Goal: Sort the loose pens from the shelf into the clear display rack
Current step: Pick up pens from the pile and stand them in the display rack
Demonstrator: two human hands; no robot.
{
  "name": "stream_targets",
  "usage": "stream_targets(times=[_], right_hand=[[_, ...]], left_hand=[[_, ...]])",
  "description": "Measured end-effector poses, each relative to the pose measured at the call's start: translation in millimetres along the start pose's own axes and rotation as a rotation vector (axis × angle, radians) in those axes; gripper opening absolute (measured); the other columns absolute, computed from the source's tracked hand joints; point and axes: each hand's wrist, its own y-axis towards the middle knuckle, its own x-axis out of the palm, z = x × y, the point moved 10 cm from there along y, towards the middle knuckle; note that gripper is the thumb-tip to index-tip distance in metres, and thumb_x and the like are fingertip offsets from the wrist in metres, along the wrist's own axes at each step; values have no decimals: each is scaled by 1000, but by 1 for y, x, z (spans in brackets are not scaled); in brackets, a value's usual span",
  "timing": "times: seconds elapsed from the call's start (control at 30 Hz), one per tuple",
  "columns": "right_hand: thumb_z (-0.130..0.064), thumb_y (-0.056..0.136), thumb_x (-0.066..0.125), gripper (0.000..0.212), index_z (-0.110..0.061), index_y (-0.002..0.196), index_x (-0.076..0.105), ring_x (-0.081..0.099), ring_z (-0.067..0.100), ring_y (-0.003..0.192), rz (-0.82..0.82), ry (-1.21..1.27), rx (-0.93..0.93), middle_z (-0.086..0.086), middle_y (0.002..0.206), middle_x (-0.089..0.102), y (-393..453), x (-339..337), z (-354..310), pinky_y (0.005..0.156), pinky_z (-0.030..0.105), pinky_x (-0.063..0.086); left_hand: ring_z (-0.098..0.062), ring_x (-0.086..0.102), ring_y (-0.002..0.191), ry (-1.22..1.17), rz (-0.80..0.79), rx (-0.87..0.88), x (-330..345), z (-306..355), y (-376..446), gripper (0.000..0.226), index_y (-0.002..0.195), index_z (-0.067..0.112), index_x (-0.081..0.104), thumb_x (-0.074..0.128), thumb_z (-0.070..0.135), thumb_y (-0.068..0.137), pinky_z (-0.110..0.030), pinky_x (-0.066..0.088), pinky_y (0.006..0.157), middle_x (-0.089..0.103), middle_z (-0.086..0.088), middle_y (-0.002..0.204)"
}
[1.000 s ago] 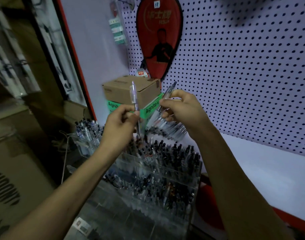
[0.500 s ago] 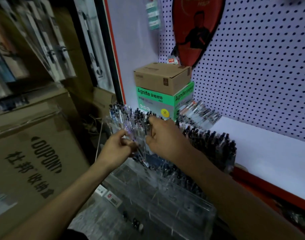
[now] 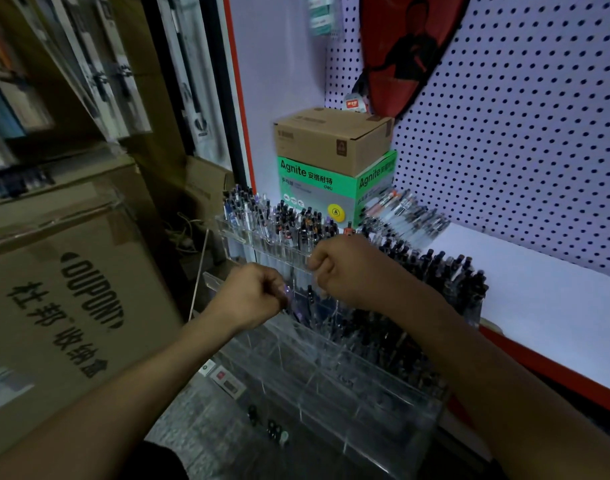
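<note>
At the middle tier of the clear acrylic tiered display rack (image 3: 331, 358), a translucent purple-tinted pen (image 3: 291, 299) stands near upright with its lower end inside a compartment. The left hand (image 3: 251, 294) pinches the pen's upper end, fingers curled around it. The right hand (image 3: 345, 268) sits just beside it, fingers curled over the rack's upper tier; whether it holds a pen cannot be told, as the grip is hidden behind the knuckles. The rack's upper and rear compartments are packed with dark-capped pens; the front lower compartments look largely unfilled. A pile of loose clear-barrelled pens (image 3: 405, 214) lies on the white shelf (image 3: 556, 292) behind the rack, beside a green and grey carton (image 3: 317, 192) topped by a brown cardboard box (image 3: 331, 140).

Judgement: the step in hand is seating one pen into its slot. The next move calls for releasing it once it rests, then reaching back to the loose pile, which remains sizeable.
</note>
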Motion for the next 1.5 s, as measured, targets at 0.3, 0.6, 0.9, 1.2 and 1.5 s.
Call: stream_targets(times=[0.3,0.6,0.9,1.2,1.5], right_hand=[[4,86,51,21,3,96,69,66,26,81,28,-70,-5,18,94,69,-12,-4,3,75,38,57],[-12,86,67,12,-22,90,73,63,-3,65,291,117,-54,-18,74,64,-44,-84,-3,65,14,52],[-13,89,69,13,-22,80,66,67,18,68,507,252,239,2,72,67,-57,-166,99,59,24,55],[-6,90,64,22,-17,71,68,69,30,75,589,309,343,9,75,69,-47,-153,210,74,41,57],[-11,95,46,35,-20,127,59,61,27,100,389,146,473,11,125,61,-9,-73,251,79,29,46]], left_hand=[[-23,66,94,334,-87,39,29,11,-1,17,97,29,70,66,19,84,-39,57,78,70,-4,96],[-4,60,62,-207,76,182,-41,68,-18,16,97,16,71,70,4,86,-15,51,63,66,2,73],[-10,54,58,-324,29,330,-43,174,46,13,88,19,71,70,6,86,-17,42,55,62,3,65],[-16,60,80,181,-162,306,45,220,157,14,93,4,73,61,8,88,-26,45,71,71,-9,93],[-23,63,82,521,-132,300,113,211,202,18,94,10,70,70,26,85,-31,50,68,68,-10,94]])
